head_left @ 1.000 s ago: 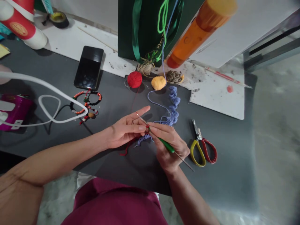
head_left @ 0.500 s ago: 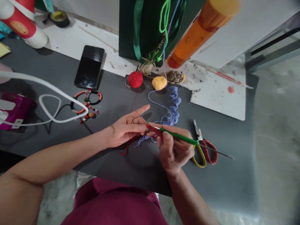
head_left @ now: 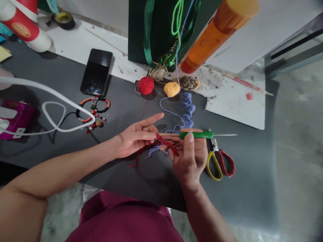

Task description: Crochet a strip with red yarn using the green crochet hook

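Observation:
My left hand (head_left: 137,137) pinches a strip of red crochet work (head_left: 169,144) between thumb and finger, its index finger stretched out with yarn over it. That yarn runs back to a red yarn ball (head_left: 145,85). In my right hand (head_left: 190,154) is a green-handled crochet hook (head_left: 199,135), gripped by the thumb against the fingers. One end of the hook meets the red stitches at the left fingertips; the other points right. The red strip hangs across the right fingers. Blue-purple crochet work (head_left: 188,112) curls on the table behind the hands, partly hidden by them.
Scissors (head_left: 217,159) with red and yellow handles lie right of my right hand. A yellow yarn ball (head_left: 172,89), a black phone (head_left: 97,72), bead bracelets (head_left: 94,111) and a white cable (head_left: 63,90) lie farther back. An orange tube (head_left: 209,40) stands by a green bag (head_left: 137,33).
The hook has swung from slanting down rightward to nearly level. My right hand has turned more palm-up, and more of the red strip shows. The left hand has barely moved.

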A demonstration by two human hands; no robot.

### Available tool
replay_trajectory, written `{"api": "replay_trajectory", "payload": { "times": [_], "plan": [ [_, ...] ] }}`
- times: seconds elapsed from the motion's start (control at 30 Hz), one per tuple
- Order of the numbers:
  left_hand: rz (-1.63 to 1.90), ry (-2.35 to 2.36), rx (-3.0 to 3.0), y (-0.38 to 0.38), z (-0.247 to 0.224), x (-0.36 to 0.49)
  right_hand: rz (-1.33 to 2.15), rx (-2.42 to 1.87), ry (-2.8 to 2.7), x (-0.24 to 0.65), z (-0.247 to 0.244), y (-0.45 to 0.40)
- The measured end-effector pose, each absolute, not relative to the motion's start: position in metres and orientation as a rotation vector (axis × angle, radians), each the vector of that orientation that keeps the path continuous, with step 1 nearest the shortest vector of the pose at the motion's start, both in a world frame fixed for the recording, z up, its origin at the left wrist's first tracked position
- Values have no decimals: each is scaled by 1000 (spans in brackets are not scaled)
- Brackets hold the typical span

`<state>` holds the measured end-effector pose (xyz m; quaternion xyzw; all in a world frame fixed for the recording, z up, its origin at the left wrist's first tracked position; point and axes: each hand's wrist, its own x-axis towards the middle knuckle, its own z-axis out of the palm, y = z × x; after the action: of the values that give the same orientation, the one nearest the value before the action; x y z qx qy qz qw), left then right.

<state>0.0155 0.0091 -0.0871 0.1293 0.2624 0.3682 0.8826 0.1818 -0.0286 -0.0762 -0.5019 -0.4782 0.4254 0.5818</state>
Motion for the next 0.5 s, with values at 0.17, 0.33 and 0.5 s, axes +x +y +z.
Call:
{"api": "replay_trajectory", "payload": {
  "times": [0.17,0.33,0.5],
  "plan": [
    [779,541,286,11,-87,16,1070,-1202,-1094,184,-74,-26],
    [785,561,321,9,-86,18,1161,-1139,-1085,185,-75,-25],
    [810,525,443,3,-87,21,1112,-1067,-1133,182,-85,-28]
  ]
}}
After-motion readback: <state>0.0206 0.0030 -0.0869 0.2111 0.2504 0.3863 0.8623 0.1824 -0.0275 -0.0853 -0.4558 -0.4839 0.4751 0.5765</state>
